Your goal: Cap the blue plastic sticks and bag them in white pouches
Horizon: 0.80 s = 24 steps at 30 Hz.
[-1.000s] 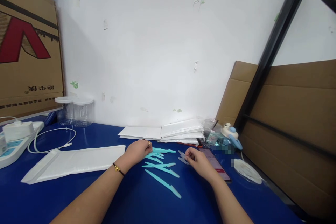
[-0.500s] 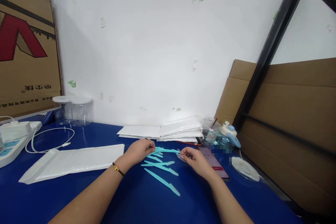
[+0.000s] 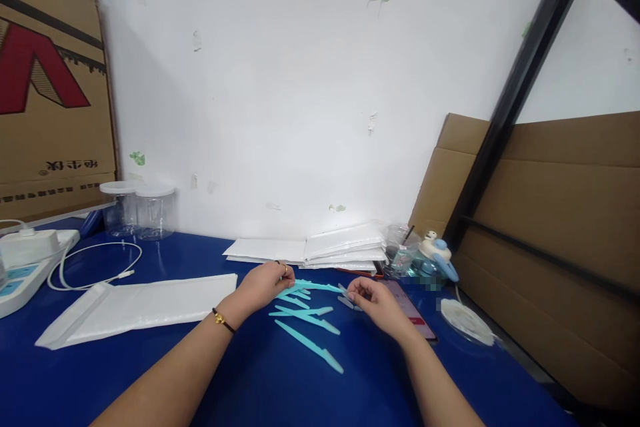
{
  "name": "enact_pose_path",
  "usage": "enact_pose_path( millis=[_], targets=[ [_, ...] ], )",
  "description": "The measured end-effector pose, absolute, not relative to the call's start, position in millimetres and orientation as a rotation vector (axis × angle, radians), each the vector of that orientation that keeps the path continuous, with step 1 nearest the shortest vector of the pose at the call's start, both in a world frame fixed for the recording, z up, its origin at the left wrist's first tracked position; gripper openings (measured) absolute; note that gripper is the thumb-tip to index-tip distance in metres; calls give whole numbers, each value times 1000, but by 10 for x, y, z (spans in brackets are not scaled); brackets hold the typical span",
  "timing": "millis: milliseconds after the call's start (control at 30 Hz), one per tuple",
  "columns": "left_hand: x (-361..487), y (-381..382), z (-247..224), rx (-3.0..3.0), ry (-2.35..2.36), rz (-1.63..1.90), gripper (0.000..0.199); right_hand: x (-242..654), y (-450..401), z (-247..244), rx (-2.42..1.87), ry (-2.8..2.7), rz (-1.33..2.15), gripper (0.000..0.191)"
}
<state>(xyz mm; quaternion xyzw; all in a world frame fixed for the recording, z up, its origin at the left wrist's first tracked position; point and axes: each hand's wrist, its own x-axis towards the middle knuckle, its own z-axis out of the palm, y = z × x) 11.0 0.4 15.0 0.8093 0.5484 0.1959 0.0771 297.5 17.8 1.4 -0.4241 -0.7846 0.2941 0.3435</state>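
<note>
The left hand (image 3: 270,280) is narrowed to a pinch, thumb and fingers closed on the left end of a turquoise eyebrow razor (image 3: 320,287). The right hand (image 3: 373,300) is likewise nearly closed, its fingertips pinching a small translucent cap (image 3: 344,291) at the razor's right end; whether the cap is seated on the blade is too small to tell. The held razor lies crosswise between the two hands, above the middle of the blue worktop (image 3: 280,393).

Just below the right fingertips lie more clear caps (image 3: 346,302). Several loose razors sit under and beside the held one, and nearer the worktop's front edge two more cross each other (image 3: 307,320). Closest to that edge, a single razor (image 3: 307,345) lies at a slant, a pale cover over its right end.

Beyond the right hand, partly hidden by it, is a phone (image 3: 413,313), toward the worktop's right edge. A white padded mailer (image 3: 145,307) lies left of the left hand, and a stack of mailers (image 3: 345,250) rests along the back edge. Two lidded clear jars (image 3: 155,217) stand near the back left corner.
</note>
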Motion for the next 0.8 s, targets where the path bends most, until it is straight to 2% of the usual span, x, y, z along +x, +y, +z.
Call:
enact_pose_path(
  millis=[267,500,700,800],
  targets=[
    [196,-51,168,2487,1490,550,19,2917,170,-81,-1026,-2104,843,23],
    [91,-130,236,2384,1778,182,6,2923,105,-1,-1100,-2248,849,16],
    [-51,-50,187,2366,1972,211,11,3031,235,-67,-1268,-2225,385,15],
    [-44,-11,148,2391,1972,255,14,2999,253,-133,-1295,-2314,283,14]
  ],
)
